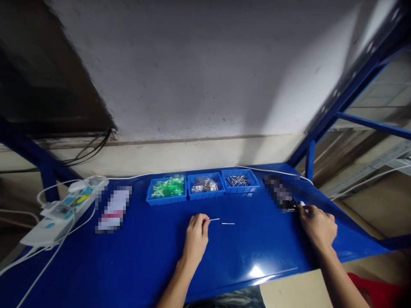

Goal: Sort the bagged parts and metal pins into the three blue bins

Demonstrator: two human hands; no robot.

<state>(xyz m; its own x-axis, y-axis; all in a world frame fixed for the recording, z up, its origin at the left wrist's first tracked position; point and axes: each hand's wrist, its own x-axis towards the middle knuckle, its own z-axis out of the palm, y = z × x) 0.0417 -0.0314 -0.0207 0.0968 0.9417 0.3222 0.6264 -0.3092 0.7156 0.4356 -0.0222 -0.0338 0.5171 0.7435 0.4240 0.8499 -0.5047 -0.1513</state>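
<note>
Metal pin (215, 219) sits pinched in the left hand (197, 236), lower center, another pin (227, 223) loose nearby, the grip of the right hand (319, 226) unclear.

- Supporting surface: glossy blue table (144, 265).
- Toward the rear, side by side: left open blue plastic bin (170, 199), middle bin (207, 195), right bin (243, 188).
- Left edge: long white plastic power strip (53, 229); beside it, a pixelated white-and-red flat item (114, 209).
- Centre: thin silver metal rod (227, 223).
- Right: pixelated dark item (278, 191).
</note>
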